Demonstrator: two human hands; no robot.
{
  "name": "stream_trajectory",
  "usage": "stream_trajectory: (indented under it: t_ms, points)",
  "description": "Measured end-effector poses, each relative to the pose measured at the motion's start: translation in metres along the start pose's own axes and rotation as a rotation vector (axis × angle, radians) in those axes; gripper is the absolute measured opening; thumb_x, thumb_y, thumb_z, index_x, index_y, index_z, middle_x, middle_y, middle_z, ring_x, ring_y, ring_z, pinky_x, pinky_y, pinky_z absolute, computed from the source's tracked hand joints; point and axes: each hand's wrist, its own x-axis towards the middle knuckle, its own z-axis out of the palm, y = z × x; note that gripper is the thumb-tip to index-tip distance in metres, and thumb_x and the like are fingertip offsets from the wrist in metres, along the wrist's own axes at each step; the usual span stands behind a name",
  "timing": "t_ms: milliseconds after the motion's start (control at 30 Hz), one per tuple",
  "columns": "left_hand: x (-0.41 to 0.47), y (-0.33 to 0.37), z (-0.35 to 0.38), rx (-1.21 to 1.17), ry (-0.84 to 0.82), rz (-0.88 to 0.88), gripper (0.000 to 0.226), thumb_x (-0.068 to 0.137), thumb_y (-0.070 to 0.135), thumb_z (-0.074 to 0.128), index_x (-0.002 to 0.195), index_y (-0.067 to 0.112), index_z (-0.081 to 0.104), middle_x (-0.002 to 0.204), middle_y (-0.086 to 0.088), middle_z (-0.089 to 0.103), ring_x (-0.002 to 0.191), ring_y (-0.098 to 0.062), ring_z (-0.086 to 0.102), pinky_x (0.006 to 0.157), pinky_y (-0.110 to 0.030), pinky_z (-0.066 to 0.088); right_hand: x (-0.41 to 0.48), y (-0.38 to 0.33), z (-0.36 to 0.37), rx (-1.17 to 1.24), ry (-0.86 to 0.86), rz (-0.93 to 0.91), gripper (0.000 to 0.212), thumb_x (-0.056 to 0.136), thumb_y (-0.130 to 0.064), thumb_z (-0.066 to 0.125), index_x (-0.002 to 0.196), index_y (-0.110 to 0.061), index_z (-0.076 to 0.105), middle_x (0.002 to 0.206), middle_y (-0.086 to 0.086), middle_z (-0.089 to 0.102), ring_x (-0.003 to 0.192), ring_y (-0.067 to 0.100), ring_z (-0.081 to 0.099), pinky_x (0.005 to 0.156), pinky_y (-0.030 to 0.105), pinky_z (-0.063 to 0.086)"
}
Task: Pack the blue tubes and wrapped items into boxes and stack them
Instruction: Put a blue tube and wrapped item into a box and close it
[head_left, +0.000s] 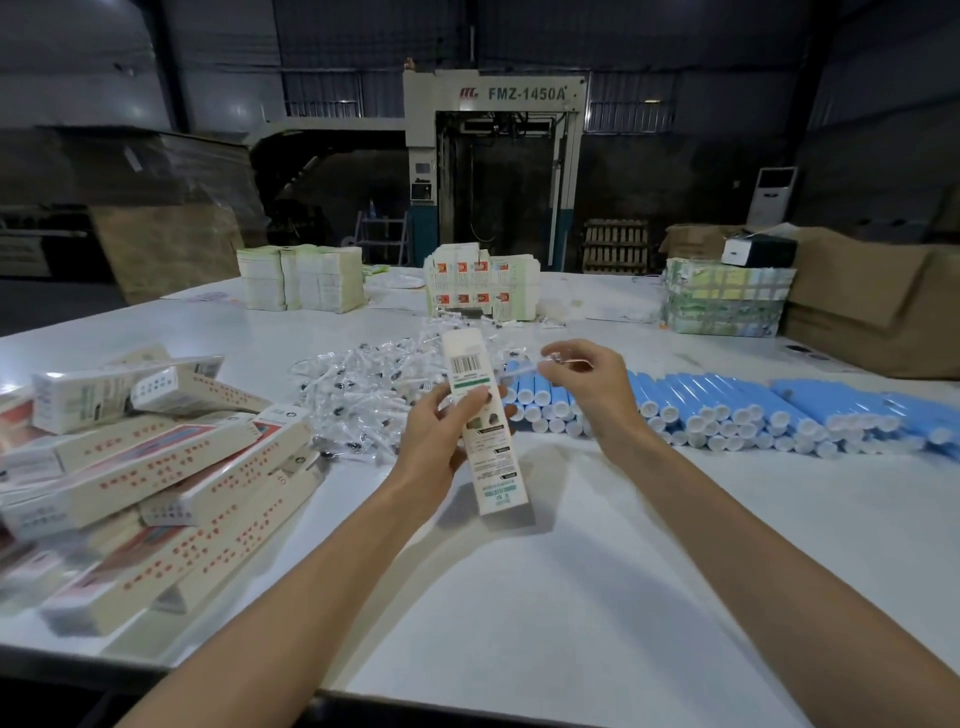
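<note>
The step in hand looks like the filling of a single carton. The left hand (441, 436) is curled round a long narrow box (493, 467), gripping it near the middle and holding it tilted above the desk (571, 582), far end up and away from the person. The right hand (592, 387) is raised just beside that far end and pinches one small wrapped item (550, 359) between thumb and fingertips, with the item pointing towards the box. Whether the far end of the box is open, and whether a tube already lies inside, cannot be told from here.

The supplies sit close by. A loose pile of wrapped items (363, 389) lies on the desk beyond the left hand, and the blue tubes (737, 405) lie in a long row to the right, white caps towards the person. A rough heap of boxes (171, 467) lies at the left edge, more tumbled than stacked. Bundles of flat cartons (306, 280) stand at the far side.

The next move probably calls for lining the wrapped item up with the box mouth and sliding it in lengthwise while the left hand holds the box steady. After that the flap needs closing, and the box goes to the heap on the left
</note>
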Motion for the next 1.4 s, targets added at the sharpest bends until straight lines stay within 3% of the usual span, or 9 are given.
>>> stream_trajectory:
  t_ms: [133,267,367,600,833,967,1133,1233,1400]
  points:
    - [-0.006,-0.003,0.004,0.046,-0.128,-0.016,0.048,0.095,0.021,0.08,0.139,0.011,0.065,0.123,-0.014,0.079,0.111,-0.039,0.077,0.093,-0.054,0.064,-0.007,-0.019,-0.036,0.114,0.085,-0.07,0.018,0.097,-0.011,0.072,0.114,-0.017,0.075,0.094,-0.004,0.074,0.083,0.011,0.069,0.087,0.029,0.059]
    - [-0.01,-0.005,0.007,0.077,-0.199,-0.008,0.052,0.091,0.021,0.084,0.14,0.015,0.067,0.12,-0.019,0.079,0.108,-0.041,0.078,0.086,-0.047,0.065,-0.006,-0.054,-0.048,0.158,0.106,-0.18,0.037,0.096,-0.017,0.075,0.128,-0.013,0.056,0.099,0.008,0.079,0.087,0.015,0.075,0.083,0.023,0.059]
    - [-0.012,-0.005,0.009,0.103,-0.227,-0.011,0.053,0.086,0.025,0.087,0.136,0.019,0.07,0.12,-0.018,0.079,0.107,-0.042,0.078,0.091,-0.053,0.065,-0.001,-0.077,-0.043,0.037,0.063,-0.262,0.029,0.097,-0.012,0.074,0.123,-0.007,0.061,0.101,0.009,0.075,0.087,0.016,0.076,0.079,0.024,0.061]
    - [-0.014,-0.004,0.01,0.106,-0.264,-0.007,0.036,0.087,0.028,0.089,0.122,0.031,0.08,0.119,-0.019,0.079,0.106,-0.043,0.078,0.092,-0.051,0.065,0.006,-0.096,-0.024,-0.447,-0.17,-0.375,0.019,0.098,-0.013,0.07,0.117,-0.01,0.075,0.107,0.001,0.074,0.097,0.013,0.07,0.091,0.029,0.059]
    - [-0.014,-0.005,0.01,0.099,-0.28,0.005,0.036,0.088,0.028,0.089,0.123,0.029,0.079,0.118,-0.021,0.079,0.106,-0.045,0.077,0.095,-0.055,0.064,0.006,-0.086,-0.009,-0.493,-0.285,-0.316,0.023,0.094,-0.018,0.077,0.113,-0.016,0.066,0.103,-0.003,0.07,0.095,0.008,0.068,0.081,0.017,0.054]
    - [-0.013,-0.006,0.009,0.097,-0.287,0.013,0.038,0.091,0.028,0.087,0.127,0.026,0.077,0.117,-0.023,0.079,0.105,-0.046,0.078,0.093,-0.052,0.064,0.001,-0.074,-0.006,-0.533,-0.312,-0.33,0.012,0.092,-0.02,0.079,0.101,-0.016,0.073,0.096,-0.007,0.073,0.091,0.005,0.067,0.073,0.011,0.049]
    - [-0.011,-0.008,0.008,0.092,-0.298,0.017,0.039,0.092,0.028,0.087,0.129,0.024,0.076,0.117,-0.024,0.078,0.106,-0.047,0.077,0.095,-0.053,0.064,-0.005,-0.066,-0.008,-0.582,-0.337,-0.347,0.01,0.097,-0.024,0.074,0.097,-0.016,0.08,0.105,-0.004,0.065,0.097,0.012,0.061,0.078,0.023,0.045]
    - [-0.01,-0.01,0.007,0.1,-0.295,0.023,0.04,0.092,0.031,0.087,0.13,0.026,0.075,0.119,-0.023,0.078,0.108,-0.046,0.077,0.099,-0.057,0.062,-0.013,-0.056,-0.011,-0.485,-0.299,-0.334,0.019,0.104,-0.023,0.064,0.113,-0.016,0.078,0.12,-0.005,0.062,0.105,0.008,0.059,0.079,0.012,0.041]
    - [-0.009,-0.012,0.006,0.106,-0.306,0.048,0.046,0.092,0.036,0.087,0.134,0.026,0.073,0.125,-0.019,0.077,0.114,-0.043,0.075,0.1,-0.057,0.061,-0.036,-0.026,-0.013,-0.146,-0.031,-0.24,0.022,0.105,-0.021,0.061,0.128,-0.022,0.063,0.115,-0.009,0.067,0.1,0.001,0.062,0.079,0.012,0.048]
